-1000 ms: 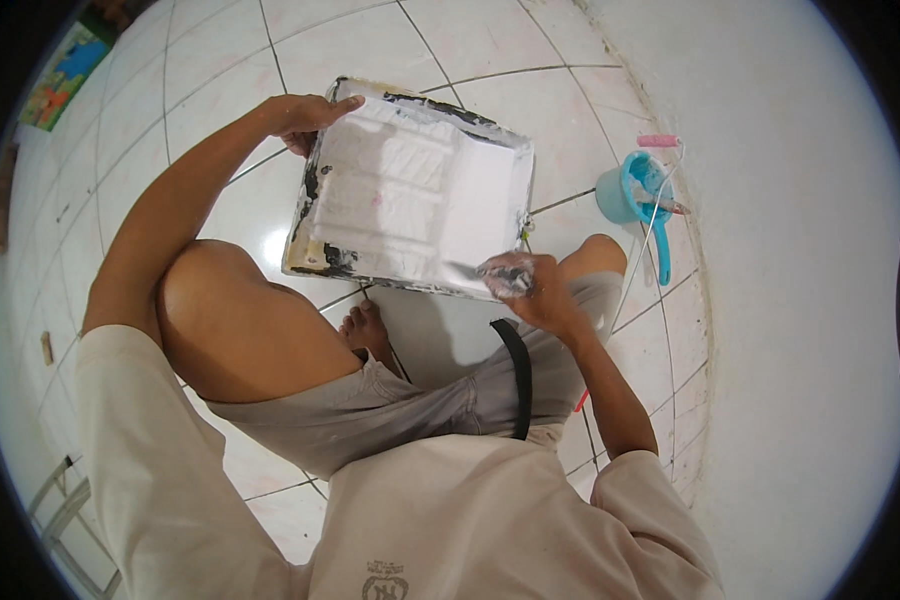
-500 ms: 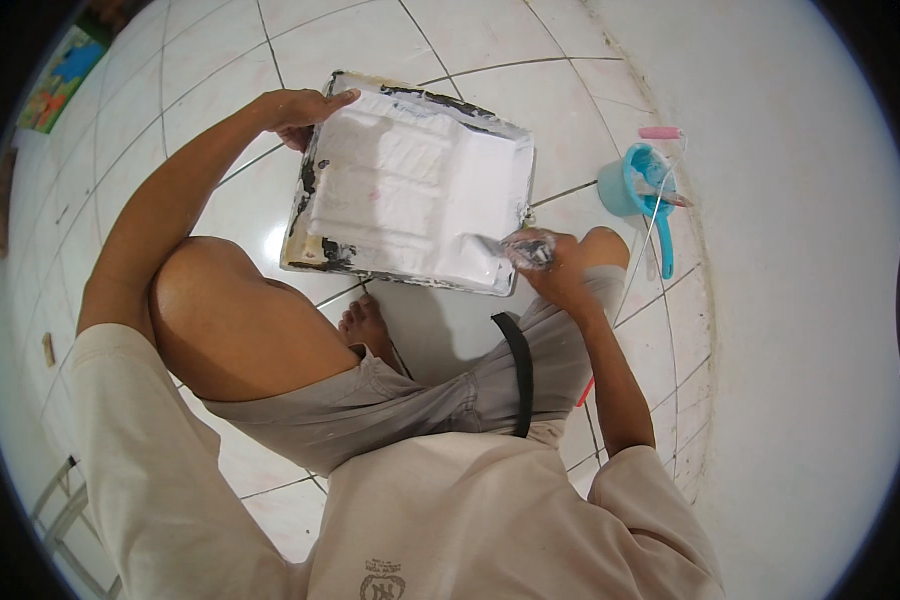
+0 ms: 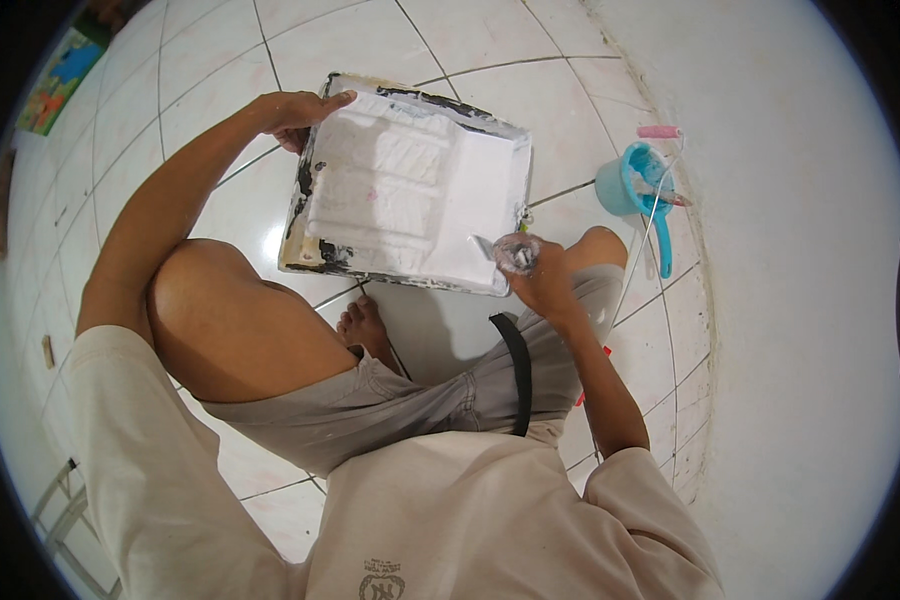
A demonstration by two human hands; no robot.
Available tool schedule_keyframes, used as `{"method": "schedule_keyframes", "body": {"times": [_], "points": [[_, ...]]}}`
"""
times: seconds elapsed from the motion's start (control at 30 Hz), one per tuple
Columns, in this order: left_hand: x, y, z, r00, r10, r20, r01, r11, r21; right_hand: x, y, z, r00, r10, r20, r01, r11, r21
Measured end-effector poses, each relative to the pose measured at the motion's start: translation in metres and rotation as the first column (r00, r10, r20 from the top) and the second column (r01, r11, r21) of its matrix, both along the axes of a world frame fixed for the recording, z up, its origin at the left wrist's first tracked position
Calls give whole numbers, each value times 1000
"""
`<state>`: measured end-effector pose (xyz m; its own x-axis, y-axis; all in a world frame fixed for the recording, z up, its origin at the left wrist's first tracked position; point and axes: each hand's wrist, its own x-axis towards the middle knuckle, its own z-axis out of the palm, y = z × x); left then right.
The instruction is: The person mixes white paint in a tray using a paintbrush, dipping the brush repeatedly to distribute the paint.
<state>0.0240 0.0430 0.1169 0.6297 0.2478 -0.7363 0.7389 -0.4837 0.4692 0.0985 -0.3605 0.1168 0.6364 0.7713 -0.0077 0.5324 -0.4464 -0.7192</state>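
A paint tray [image 3: 370, 190] with a ribbed slope and white paint in its right-hand well is in front of me, its rim flaked with black and old paint. At its far left corner my left hand [image 3: 300, 112] grips the rim, thumb over the edge and fingers below. Beside the near right corner, my right hand [image 3: 548, 280] is closed round a paint-smeared scraper [image 3: 483, 246]. The scraper's flat grey blade points left over the paint well. Its handle end is whitish and crumpled-looking, and mostly in my grasp. Whether the blade touches the paint, I cannot tell.
A light-blue dipper [image 3: 618, 188] with a paint-covered brush [image 3: 675, 198] in it stands to the right. A pink roller [image 3: 659, 132] with a long wire frame leans across it. Beyond is a white wall [image 3: 800, 250]. Metal legs [image 3: 65, 520] show at lower left.
My right hand has shifted slightly left and turned, so less of the scraper's blade shows flat over the paint. The left hand and tray have barely moved.
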Motion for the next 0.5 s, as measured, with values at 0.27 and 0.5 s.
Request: {"method": "schedule_keyframes", "body": {"times": [0.27, 0.5], "points": [[-3, 2, -1, 1000, -8, -7, 7, 1000, -21, 14, 14, 6, 996, -92, 6, 91, 991, 103], [1, 2, -2, 1000, -17, 6, 17, 1000, -4, 11, 10, -12, 1000, -3, 26, -1, 990, 141]]}}
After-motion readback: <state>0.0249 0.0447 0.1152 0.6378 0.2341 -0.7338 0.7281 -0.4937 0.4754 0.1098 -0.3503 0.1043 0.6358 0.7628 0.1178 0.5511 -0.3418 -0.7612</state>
